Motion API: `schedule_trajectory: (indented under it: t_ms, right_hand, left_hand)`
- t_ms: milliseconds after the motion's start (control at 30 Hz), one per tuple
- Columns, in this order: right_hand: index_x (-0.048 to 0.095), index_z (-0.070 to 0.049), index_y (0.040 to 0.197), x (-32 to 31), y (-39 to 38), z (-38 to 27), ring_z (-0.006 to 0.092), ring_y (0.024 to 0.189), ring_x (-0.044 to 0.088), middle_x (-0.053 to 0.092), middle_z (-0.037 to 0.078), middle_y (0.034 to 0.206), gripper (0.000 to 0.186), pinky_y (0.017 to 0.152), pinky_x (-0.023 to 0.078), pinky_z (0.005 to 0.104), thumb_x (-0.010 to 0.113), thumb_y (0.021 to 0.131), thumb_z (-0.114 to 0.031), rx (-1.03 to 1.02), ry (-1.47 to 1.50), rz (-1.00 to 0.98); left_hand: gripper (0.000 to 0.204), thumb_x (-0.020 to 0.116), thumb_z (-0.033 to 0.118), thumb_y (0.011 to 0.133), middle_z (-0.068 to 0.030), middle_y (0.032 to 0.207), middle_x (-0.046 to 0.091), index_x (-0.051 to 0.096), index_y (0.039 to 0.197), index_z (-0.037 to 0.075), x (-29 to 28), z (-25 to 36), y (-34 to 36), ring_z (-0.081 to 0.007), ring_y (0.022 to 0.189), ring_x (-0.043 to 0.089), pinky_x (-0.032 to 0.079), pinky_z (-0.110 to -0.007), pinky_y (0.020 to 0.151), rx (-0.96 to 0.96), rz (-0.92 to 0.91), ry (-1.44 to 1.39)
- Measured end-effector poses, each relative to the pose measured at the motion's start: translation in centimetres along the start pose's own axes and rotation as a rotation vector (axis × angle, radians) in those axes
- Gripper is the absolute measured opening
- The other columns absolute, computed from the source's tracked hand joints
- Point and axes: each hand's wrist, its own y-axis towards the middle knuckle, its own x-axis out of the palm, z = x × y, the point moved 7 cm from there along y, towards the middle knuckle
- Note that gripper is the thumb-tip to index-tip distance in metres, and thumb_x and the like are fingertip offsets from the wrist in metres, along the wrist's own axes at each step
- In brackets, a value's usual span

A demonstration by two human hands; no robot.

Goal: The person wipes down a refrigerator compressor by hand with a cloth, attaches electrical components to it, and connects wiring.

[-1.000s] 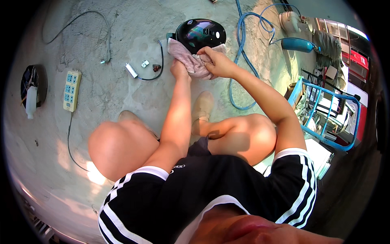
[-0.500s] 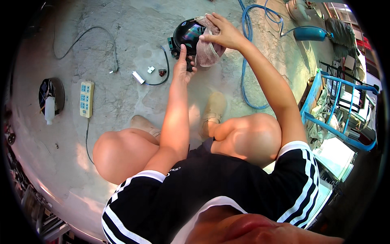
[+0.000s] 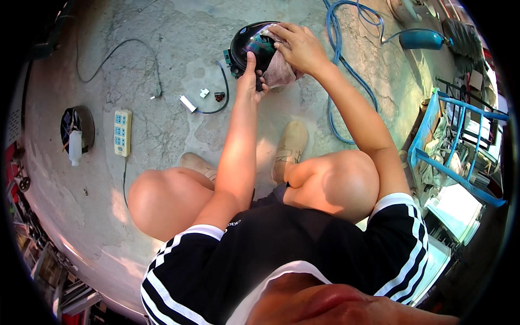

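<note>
A shiny black, rounded compressor (image 3: 250, 45) with greenish metal feet at its left side is in front of me, at the top of the view. My left hand (image 3: 252, 78) grips its near side, thumb up against the shell and fingers curled around a dark part below. With bent fingers, my right hand (image 3: 299, 47) presses a pinkish-grey rag (image 3: 280, 73) against the compressor's right side. The rag hangs down over that side and hides part of the shell.
On the concrete floor lie a silver capacitor (image 3: 188, 103) with a black lead, a small white connector (image 3: 204, 92) and a small dark part (image 3: 219, 96). A power strip (image 3: 122, 133), a white bottle (image 3: 75, 147), a blue hose (image 3: 334, 57) and a blue metal frame (image 3: 455, 170) lie around.
My right hand has slid the rag up and left over the compressor's upper shell. My left hand keeps its grip. The whole view has shifted slightly.
</note>
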Motion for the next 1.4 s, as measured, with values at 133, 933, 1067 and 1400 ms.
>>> schedule_trajectory:
  t_ms: [133, 933, 1067, 1400]
  right_hand:
    - [0.064, -0.019, 0.119, 0.5, 1.0, -0.9, 0.0302, 0.105, 0.057, 0.060, 0.003, 0.123, 0.039, 0.091, 0.048, 0.0385, 0.066, 0.081, -0.011, -0.315, 0.007, 0.071]
    - [0.057, -0.014, 0.132, -2.2, -1.5, 1.4, 0.0282, 0.120, 0.050, 0.052, 0.015, 0.132, 0.047, 0.104, 0.039, 0.0378, 0.068, 0.086, -0.020, 0.042, 0.359, 0.191]
    - [0.062, -0.012, 0.118, 0.2, -4.7, 0.4, 0.0351, 0.118, 0.048, 0.052, 0.016, 0.126, 0.039, 0.101, 0.040, 0.0431, 0.071, 0.081, -0.017, 0.087, 0.137, 0.270]
    - [0.062, -0.009, 0.108, 2.2, -10.8, 8.1, 0.0317, 0.101, 0.059, 0.061, 0.013, 0.103, 0.031, 0.088, 0.047, 0.0365, 0.066, 0.078, -0.006, 0.661, 0.588, 0.523]
  left_hand:
    - [0.063, 0.076, 0.068, 0.065, 0.0029, 0.066, 0.048, 0.052, 0.076, 0.012, 0.4, -0.2, 0.0, -0.0088, 0.054, 0.045, 0.039, -0.024, 0.043, 0.003, -0.021, -0.014]
    - [0.066, 0.066, 0.067, 0.077, 0.0006, 0.089, 0.062, 0.062, 0.104, 0.006, 1.5, -3.2, -5.3, -0.0114, 0.076, 0.058, 0.048, -0.027, 0.064, -0.181, -0.780, 0.921]
    - [0.048, 0.069, 0.049, 0.085, -0.0042, 0.086, 0.067, 0.067, 0.100, 0.004, -0.2, -0.6, -6.0, -0.0128, 0.073, 0.062, 0.049, -0.026, 0.064, -0.145, -0.578, 0.738]
    - [0.042, 0.070, 0.038, 0.086, -0.0036, 0.097, 0.068, 0.067, 0.108, 0.003, 3.4, -2.0, -8.7, -0.0118, 0.094, 0.059, 0.043, -0.027, 0.090, -0.200, -0.817, 0.912]
